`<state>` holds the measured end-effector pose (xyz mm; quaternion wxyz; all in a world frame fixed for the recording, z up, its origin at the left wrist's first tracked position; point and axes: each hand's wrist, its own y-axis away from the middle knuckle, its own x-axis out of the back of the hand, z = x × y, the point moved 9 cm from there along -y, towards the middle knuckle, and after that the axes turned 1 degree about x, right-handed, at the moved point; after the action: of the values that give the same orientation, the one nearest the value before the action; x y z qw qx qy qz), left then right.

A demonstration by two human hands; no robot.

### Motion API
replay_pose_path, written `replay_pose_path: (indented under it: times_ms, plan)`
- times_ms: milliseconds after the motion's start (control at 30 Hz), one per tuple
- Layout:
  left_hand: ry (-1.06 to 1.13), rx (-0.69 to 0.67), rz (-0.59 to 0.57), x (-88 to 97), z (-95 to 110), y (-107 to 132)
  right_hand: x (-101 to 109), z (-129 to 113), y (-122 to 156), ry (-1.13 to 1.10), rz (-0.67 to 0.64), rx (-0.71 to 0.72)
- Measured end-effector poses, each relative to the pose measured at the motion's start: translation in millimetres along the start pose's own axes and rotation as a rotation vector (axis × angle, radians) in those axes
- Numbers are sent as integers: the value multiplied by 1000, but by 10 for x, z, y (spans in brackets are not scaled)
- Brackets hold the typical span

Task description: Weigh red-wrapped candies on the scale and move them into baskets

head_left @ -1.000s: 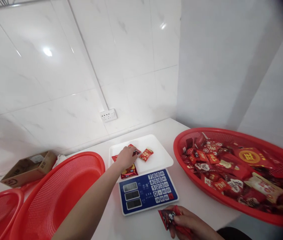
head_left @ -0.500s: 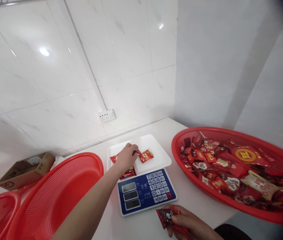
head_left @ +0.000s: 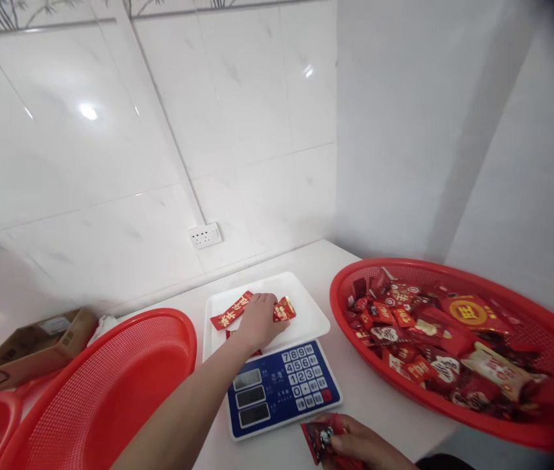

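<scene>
My left hand [head_left: 258,321] is over the white weighing tray [head_left: 306,320] of a digital scale, its fingers bent down and pressed together. Its fingertips are hidden, so I cannot make out what they hold. A long red snack packet [head_left: 230,311] lies left of that hand, and a small red and gold packet [head_left: 284,309] touches its right side. Part of another red packet shows beneath the wrist. Low in front of the scale, my right hand [head_left: 355,445] is closed on dark red snack packets [head_left: 323,438], one with a white and black print.
At the right stands a red basket [head_left: 340,297] with many wrapped snacks. Another red basket [head_left: 179,320] is left of the scale, with part of a third at the left edge. Behind them sits an open cardboard box [head_left: 36,352]. The scale's blue keypad panel [head_left: 281,391] faces me.
My left hand has shifted slightly right and down on the tray, uncovering more of the long packet. The right hand keeps its packets. The camera view has tilted up a little.
</scene>
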<state>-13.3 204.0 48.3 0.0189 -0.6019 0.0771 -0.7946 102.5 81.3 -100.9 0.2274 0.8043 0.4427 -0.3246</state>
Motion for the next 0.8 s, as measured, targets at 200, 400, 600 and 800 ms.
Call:
replay_pose_path:
  times_ms: [200,400,600,800]
  plan:
    - [240,3,-37,9,337,-27,-141,-91,-29,-23,-88,15]
    - [422,-230,-153,-199,1187,-150,34,-45,-101,-54,-67,89]
    - [366,-384,-372,-563,1850,-268,47,-25,-106,-75,-89,77]
    - [42,-312,-419,-925,1889,-615,-23,-122,-72,-14,-129,118]
